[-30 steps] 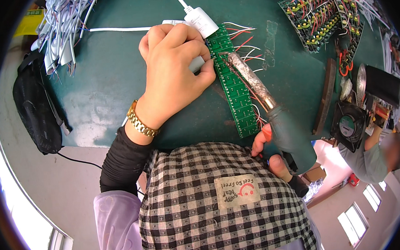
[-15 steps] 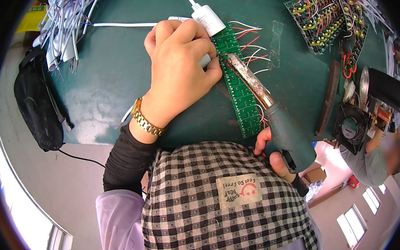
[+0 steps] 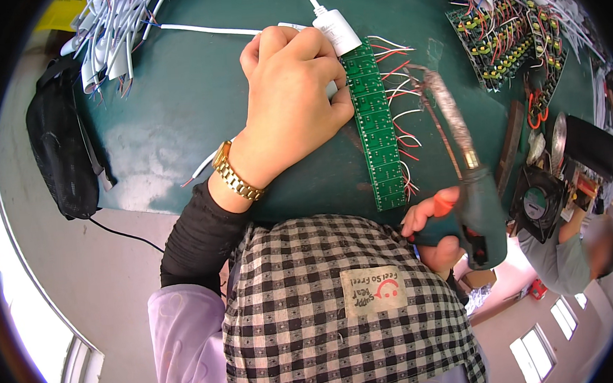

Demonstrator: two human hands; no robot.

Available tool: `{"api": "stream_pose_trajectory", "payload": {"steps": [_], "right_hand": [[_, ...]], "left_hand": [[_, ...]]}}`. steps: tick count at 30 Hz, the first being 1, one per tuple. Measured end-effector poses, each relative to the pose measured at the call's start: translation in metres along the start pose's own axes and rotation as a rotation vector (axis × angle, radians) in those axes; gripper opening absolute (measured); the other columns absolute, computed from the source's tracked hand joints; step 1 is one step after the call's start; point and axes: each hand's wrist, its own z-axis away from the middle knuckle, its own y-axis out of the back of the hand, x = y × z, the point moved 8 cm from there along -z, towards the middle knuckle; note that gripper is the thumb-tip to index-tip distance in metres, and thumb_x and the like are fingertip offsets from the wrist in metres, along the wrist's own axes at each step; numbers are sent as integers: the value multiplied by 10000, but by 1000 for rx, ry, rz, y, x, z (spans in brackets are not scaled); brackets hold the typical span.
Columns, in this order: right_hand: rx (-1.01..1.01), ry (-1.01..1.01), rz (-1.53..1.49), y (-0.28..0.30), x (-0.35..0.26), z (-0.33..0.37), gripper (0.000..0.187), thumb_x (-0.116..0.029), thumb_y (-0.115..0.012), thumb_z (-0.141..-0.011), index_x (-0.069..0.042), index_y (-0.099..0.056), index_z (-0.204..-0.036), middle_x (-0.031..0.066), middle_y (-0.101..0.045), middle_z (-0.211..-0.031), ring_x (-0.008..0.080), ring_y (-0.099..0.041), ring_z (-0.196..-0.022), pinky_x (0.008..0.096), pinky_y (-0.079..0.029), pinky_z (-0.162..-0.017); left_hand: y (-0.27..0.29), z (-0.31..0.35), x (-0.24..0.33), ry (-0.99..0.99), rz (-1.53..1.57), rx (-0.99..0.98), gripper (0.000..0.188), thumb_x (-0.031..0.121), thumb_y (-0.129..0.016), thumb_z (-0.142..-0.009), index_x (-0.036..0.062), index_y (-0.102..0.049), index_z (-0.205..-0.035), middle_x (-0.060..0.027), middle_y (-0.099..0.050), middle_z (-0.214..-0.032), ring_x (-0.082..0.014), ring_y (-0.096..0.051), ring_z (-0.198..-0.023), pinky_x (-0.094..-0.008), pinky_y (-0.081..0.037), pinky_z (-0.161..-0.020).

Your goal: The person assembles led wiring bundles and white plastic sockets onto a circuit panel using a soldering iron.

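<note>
My left hand (image 3: 294, 95) is closed beside the upper left edge of a long green circuit board strip (image 3: 381, 153). Between its fingers shows part of a white plastic housing (image 3: 331, 89), mostly hidden. A white cable end (image 3: 201, 170) emerges from under the wrist. Another white cylindrical housing (image 3: 338, 32) with a cable lies over the strip's top end. My right hand (image 3: 432, 216) grips a dark-handled soldering gun (image 3: 479, 210), its worn metal barrel pointing up and away. The tip hovers right of the strip, near the red and white wires (image 3: 399, 82) along that edge.
White cables with housings (image 3: 108, 42) pile at far left, beside a black pouch (image 3: 60, 138). Wired circuit boards (image 3: 506, 39) lie at far right. Nearer on the right are a dark metal bar (image 3: 509, 139) and a black fan (image 3: 537, 200). Another person (image 3: 566, 254) sits beyond.
The soldering gun's tip has moved right, off the board, as my right hand shifted right. My left hand keeps its hold by the strip. The whole view has shifted slightly.
</note>
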Motion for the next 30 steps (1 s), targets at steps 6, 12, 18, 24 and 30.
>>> {"api": "stream_pose_trajectory", "payload": {"steps": [6,12,18,24,30], "right_hand": [[20,95,-190,1,14,-4,715,-592,-468,-876,-35,-279,-1281,76,-532,-731,177,-552,-539,336,-467,-570],[22,30,-432,-17,23,-12,722,-599,-596,-801,-99,-328,-1249,71,-536,-708,204,-556,-554,380,-473,-590],[32,141,-668,-30,30,-14,586,-490,-532,-878,-132,-299,-1279,89,-551,-742,220,-572,-556,397,-486,-623],[27,248,-689,-30,31,-11,559,-432,-522,-895,-99,-298,-1285,97,-550,-744,216,-568,-551,400,-490,-625],[57,276,-675,-28,29,-11,549,-440,-513,-894,-91,-322,-1271,92,-536,-736,201,-549,-535,384,-488,-619]], "left_hand": [[-2,1,0,-6,-12,3,124,69,-703,-566,125,-623,-641,60,-559,-840,-215,-469,-899,-377,-330,-844],[-2,-2,3,0,-23,-11,121,74,-702,-568,121,-614,-637,48,-551,-827,-224,-465,-881,-386,-333,-842],[3,-4,9,-8,-27,-12,124,70,-700,-568,121,-611,-638,34,-548,-824,-228,-466,-876,-389,-334,-850],[2,-4,13,-42,-40,-53,132,62,-696,-583,111,-587,-641,9,-535,-835,-240,-475,-890,-405,-350,-881],[4,0,18,-111,-114,-99,144,69,-690,-629,98,-590,-729,-24,-526,-834,-258,-483,-929,-436,-348,-902]]}}
